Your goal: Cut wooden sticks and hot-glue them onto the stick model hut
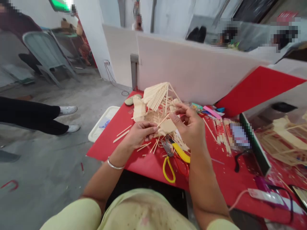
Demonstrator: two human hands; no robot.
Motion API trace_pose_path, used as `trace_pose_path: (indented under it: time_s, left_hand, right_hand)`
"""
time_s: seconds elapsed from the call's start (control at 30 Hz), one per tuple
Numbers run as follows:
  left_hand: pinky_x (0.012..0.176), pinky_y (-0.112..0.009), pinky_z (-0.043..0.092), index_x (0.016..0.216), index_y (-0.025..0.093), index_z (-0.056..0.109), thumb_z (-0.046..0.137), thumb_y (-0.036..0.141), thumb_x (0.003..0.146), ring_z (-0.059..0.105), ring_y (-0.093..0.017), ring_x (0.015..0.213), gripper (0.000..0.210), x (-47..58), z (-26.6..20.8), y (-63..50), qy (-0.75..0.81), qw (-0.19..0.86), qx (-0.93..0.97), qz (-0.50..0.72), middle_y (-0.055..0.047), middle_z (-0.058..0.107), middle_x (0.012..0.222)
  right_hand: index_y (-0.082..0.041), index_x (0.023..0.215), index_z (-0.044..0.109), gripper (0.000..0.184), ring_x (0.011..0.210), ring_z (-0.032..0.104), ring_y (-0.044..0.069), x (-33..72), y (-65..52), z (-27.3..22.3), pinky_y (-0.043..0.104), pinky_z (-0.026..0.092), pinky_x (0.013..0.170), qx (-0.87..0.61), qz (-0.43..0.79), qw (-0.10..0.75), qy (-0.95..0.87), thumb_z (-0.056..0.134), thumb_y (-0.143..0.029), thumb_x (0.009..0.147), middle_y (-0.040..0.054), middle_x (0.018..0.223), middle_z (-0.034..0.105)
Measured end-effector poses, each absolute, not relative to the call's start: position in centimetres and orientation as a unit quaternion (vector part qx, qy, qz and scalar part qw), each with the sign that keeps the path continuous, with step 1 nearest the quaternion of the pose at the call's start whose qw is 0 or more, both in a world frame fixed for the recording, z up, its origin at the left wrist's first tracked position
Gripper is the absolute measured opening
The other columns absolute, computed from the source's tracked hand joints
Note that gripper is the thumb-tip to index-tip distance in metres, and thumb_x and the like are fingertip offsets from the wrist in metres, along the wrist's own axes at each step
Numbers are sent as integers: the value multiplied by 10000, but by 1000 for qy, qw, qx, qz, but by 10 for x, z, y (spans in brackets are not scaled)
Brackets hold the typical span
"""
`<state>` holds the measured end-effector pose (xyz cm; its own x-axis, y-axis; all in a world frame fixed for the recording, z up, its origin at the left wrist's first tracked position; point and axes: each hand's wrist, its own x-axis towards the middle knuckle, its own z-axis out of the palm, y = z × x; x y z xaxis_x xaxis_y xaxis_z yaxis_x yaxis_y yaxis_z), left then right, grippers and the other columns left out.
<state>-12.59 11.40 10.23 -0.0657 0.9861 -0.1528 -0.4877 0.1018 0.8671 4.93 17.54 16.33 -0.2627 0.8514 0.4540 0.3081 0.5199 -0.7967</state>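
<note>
Between my two hands runs a thin wooden stick (164, 120), pinched at its near end by my left hand (143, 131). The fingers of my right hand (185, 123) close around its other end. Just beyond them stands a model house (157, 99) built of pale wooden sticks, its slatted roof tilted. A flat piece of pale board (167, 126) lies below the stick. Loose wooden sticks (154, 145) are scattered near my left hand. Close to my right forearm rest pliers with yellow handles (169, 169) and a red-handled tool (181, 166).
The red tabletop (144, 164) meets a pale partition (192, 70) at the back. Packets of sticks (222, 134) and a phone-like item (240, 134) lie to the right. A white tray (105, 123) sits at the left edge. A person's legs (31, 115) and a chair (45, 49) are farther left.
</note>
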Motion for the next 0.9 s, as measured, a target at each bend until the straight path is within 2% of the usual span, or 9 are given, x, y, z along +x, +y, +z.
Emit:
trace_pose_path:
  time_s: [0.1, 0.2, 0.33, 0.43, 0.57, 0.63, 0.77, 0.83, 0.9]
  left_hand:
    - [413, -181, 333, 847, 127, 768, 846, 299, 684, 488, -64, 442, 250, -132, 90, 86, 460, 609, 351, 542, -32, 642, 599]
    - [471, -197, 387, 834, 136, 781, 809, 298, 729, 521, -83, 486, 194, -137, 69, 62, 501, 589, 398, 493, -51, 661, 633]
    - [505, -215, 414, 814, 146, 773, 754, 324, 770, 545, -112, 503, 185, -136, 26, 36, 546, 583, 407, 442, -55, 657, 618]
    - [535, -237, 421, 792, 165, 763, 726, 360, 786, 552, -138, 538, 199, -134, -4, 27, 589, 547, 421, 421, -53, 652, 644]
    - [707, -268, 434, 853, 206, 749, 622, 292, 868, 596, -185, 770, 154, -141, -24, 32, 722, 263, 505, 392, -73, 670, 857]
    - [707, -278, 415, 954, 232, 730, 579, 267, 890, 600, -203, 843, 167, -147, -28, 40, 761, 180, 532, 324, -84, 653, 995]
    - [632, -289, 363, 927, 224, 682, 512, 257, 925, 587, -209, 825, 173, -152, -33, 52, 775, 149, 566, 238, -98, 613, 1070]
    - [642, -288, 364, 875, 207, 655, 501, 237, 927, 579, -205, 818, 166, -150, -33, 52, 779, 151, 547, 267, -99, 613, 1039]
    - [668, -280, 380, 842, 201, 634, 533, 233, 910, 575, -194, 800, 126, -146, -30, 49, 766, 189, 512, 340, -80, 626, 940]
  right_hand:
    - [-275, 1026, 733, 237, 721, 630, 183, 66, 148, 141, 336, 513, 661, -405, 340, 427, -733, 642, -440, 883, 33, 900, 722]
    - [-265, 931, 742, 187, 714, 636, 180, 75, 129, 103, 321, 508, 661, -422, 393, 381, -723, 673, -427, 866, 21, 839, 722]
    - [-249, 893, 718, 199, 715, 622, 166, 74, 117, 40, 300, 500, 668, -421, 490, 313, -696, 675, -440, 855, 17, 854, 714]
    - [-222, 895, 708, 248, 660, 599, 156, 71, 117, -1, 287, 486, 636, -437, 530, 289, -667, 662, -461, 849, 14, 775, 691]
    - [-205, 898, 703, 276, 668, 613, 168, 68, 132, -29, 294, 485, 651, -481, 474, 270, -687, 641, -467, 839, 13, 746, 688]
    - [-210, 884, 710, 258, 707, 635, 184, 67, 142, -32, 315, 491, 693, -484, 436, 251, -716, 642, -452, 832, 23, 781, 709]
    - [-223, 1033, 711, 302, 842, 664, 230, 63, 149, -21, 376, 487, 789, -507, 330, 262, -751, 592, -454, 877, 76, 953, 732]
    - [-235, 1093, 705, 324, 904, 665, 244, 64, 143, -14, 393, 488, 821, -510, 272, 267, -771, 561, -455, 905, 100, 1072, 720]
    - [-251, 1066, 718, 302, 893, 674, 236, 65, 133, -5, 390, 500, 831, -488, 300, 267, -775, 550, -455, 920, 86, 1074, 728]
